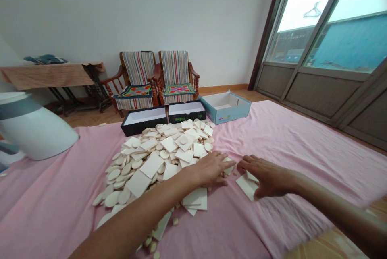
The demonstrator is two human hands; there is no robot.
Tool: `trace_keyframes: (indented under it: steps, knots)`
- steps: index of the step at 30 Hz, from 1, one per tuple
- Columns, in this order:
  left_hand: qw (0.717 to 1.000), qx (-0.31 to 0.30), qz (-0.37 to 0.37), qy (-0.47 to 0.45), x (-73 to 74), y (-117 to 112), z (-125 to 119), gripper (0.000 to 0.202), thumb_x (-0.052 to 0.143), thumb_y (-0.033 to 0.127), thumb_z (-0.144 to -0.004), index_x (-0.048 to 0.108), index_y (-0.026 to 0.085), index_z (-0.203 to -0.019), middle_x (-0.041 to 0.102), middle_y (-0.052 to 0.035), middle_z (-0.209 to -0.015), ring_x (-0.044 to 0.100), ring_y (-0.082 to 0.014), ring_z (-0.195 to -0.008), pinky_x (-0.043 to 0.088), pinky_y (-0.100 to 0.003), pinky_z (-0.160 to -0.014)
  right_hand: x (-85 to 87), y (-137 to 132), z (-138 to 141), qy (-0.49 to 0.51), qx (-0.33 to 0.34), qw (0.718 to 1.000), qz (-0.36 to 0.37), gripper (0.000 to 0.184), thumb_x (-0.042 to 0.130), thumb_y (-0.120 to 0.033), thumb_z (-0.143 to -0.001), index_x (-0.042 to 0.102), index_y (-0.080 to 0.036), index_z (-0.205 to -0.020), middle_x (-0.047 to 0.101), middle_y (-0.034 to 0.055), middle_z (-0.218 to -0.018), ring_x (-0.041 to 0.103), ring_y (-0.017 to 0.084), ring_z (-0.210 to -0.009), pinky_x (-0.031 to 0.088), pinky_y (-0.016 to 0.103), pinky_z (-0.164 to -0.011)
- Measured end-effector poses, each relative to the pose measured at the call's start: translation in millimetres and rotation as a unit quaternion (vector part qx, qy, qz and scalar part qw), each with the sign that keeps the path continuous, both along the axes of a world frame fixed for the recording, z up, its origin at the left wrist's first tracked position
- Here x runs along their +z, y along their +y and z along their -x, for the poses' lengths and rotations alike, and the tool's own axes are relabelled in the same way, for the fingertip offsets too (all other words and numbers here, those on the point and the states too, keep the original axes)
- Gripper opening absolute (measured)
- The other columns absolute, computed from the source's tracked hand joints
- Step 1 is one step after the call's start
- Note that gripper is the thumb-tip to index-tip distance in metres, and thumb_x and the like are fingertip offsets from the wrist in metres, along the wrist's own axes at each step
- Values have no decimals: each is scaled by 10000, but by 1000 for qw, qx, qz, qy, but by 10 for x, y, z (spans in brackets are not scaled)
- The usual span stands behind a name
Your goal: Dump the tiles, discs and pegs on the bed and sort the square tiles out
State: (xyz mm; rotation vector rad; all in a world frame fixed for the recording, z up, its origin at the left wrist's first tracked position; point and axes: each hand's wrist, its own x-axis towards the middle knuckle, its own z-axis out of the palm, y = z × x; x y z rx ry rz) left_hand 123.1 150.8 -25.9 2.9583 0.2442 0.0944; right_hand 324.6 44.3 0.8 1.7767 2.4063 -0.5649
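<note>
A big heap of cream-coloured square and round flat pieces [157,158] lies on a pink cloth [287,142]. My left hand [211,169] rests palm down on the heap's right edge, fingers curled over a small piece. My right hand [266,178] lies beside it on the cloth, fingers bent over a couple of square tiles [246,186]. The two hands almost touch at the fingertips.
Behind the heap stand two black boxes [142,120] [186,110] with white insides and a light blue box [226,108]. A white rounded appliance [30,126] sits at the left. Two striped wooden chairs [157,77], a table and a glass door stand beyond.
</note>
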Motion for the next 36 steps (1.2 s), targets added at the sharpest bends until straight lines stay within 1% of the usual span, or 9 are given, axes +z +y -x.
trace_keyframes:
  steps: [6, 12, 15, 17, 20, 23, 27, 32, 36]
  knots:
    - [1000, 10, -12, 4, -38, 33, -62, 394, 689, 417, -782, 557, 199, -1081, 566, -91, -1075, 550, -247, -999, 445, -340, -848, 57, -35, 2, 41, -4, 999, 31, 536, 736, -158, -565, 554, -173, -1069, 534, 94, -1080, 494, 265, -1012, 413, 383, -865]
    - [994, 102, 47, -2, 2, -7, -44, 589, 740, 464, -676, 474, 201, -1131, 445, -90, -1140, 534, -246, -977, 474, -348, -817, -69, -30, -92, 105, -65, 991, 45, 484, 752, -214, -542, 525, -183, -968, 566, 47, -976, 517, 215, -868, 417, 316, -743]
    - [988, 136, 78, 8, 23, 0, -63, 631, 764, 442, -627, 456, 201, -1122, 420, -91, -1155, 543, -254, -979, 479, -357, -816, -57, 1, -199, 166, -57, 980, 91, 331, 693, -278, -649, 546, -188, -931, 580, 18, -864, 526, 185, -775, 404, 282, -676]
    - [987, 135, 85, 9, 31, 4, -72, 621, 768, 400, -620, 443, 198, -1110, 442, -90, -1145, 535, -263, -1015, 473, -356, -835, 29, 18, -307, 199, -51, 976, 78, 201, 582, -353, -778, 551, -179, -875, 578, 23, -813, 524, 177, -744, 404, 280, -668]
    - [991, 110, 78, 3, 28, 11, -74, 596, 742, 383, -649, 423, 199, -1117, 501, -87, -1124, 524, -270, -1045, 459, -365, -870, 216, -1, -480, 189, -61, 980, 31, 254, 484, -416, -854, 563, -175, -874, 597, 45, -822, 534, 187, -753, 407, 289, -681]
    - [992, 100, 71, -5, 13, 15, -75, 596, 713, 386, -672, 405, 198, -1146, 520, -91, -1134, 529, -266, -1034, 461, -364, -862, 317, -84, -558, 139, -57, 986, 66, 272, 584, -383, -769, 601, -186, -956, 629, 63, -905, 562, 217, -811, 415, 302, -709]
    - [992, 107, 62, 6, 20, 10, -85, 560, 691, 387, -680, 420, 190, -1129, 514, -104, -1142, 537, -272, -1033, 466, -367, -854, 204, -199, -499, 76, -94, 985, 121, 511, 680, -271, -616, 582, -200, -1113, 622, 79, -1025, 569, 260, -928, 423, 340, -784]
    - [992, 97, 79, 14, 91, -12, -82, 444, 665, 335, -711, 411, 209, -1052, 561, -79, -1086, 572, -239, -958, 464, -317, -776, 14, -247, -477, 67, -79, 990, 98, 550, 742, -288, -544, 579, -187, -1059, 571, 83, -1062, 555, 257, -945, 426, 356, -822]
    - [993, 77, 87, 10, 78, -10, -75, 337, 652, 291, -729, 426, 217, -968, 602, -48, -1002, 593, -206, -870, 443, -274, -702, 18, -255, -516, 48, -110, 986, 116, 510, 758, -293, -522, 585, -196, -993, 601, 70, -990, 558, 272, -924, 434, 355, -787]
